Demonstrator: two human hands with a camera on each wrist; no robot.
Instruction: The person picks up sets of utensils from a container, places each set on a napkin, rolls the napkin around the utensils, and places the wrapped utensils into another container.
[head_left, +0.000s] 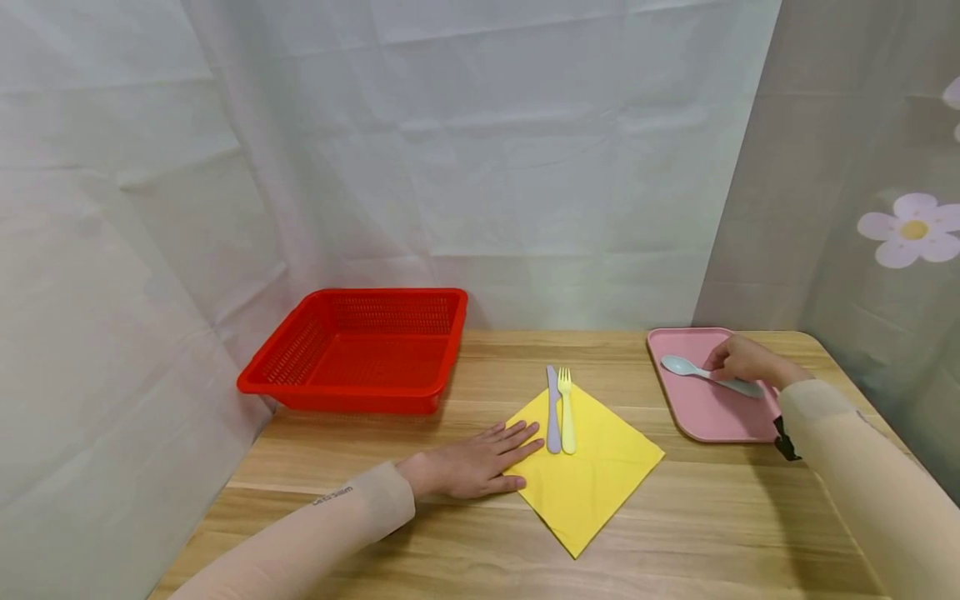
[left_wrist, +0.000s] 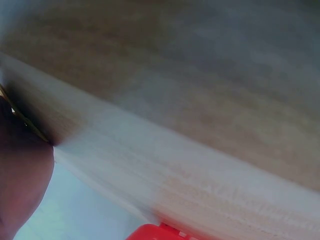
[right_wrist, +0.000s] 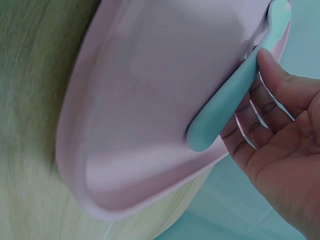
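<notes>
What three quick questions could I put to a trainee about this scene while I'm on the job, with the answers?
1. Multiple choice: what does the right hand hold? a) the red basket; b) the spoon; c) a cup.
2. True or false: in the head view, the purple knife lies to the left of the yellow fork.
3. Short answer: what colour is the napkin that the left hand touches?

Key: 1. b. 2. True. 3. Yellow.
</notes>
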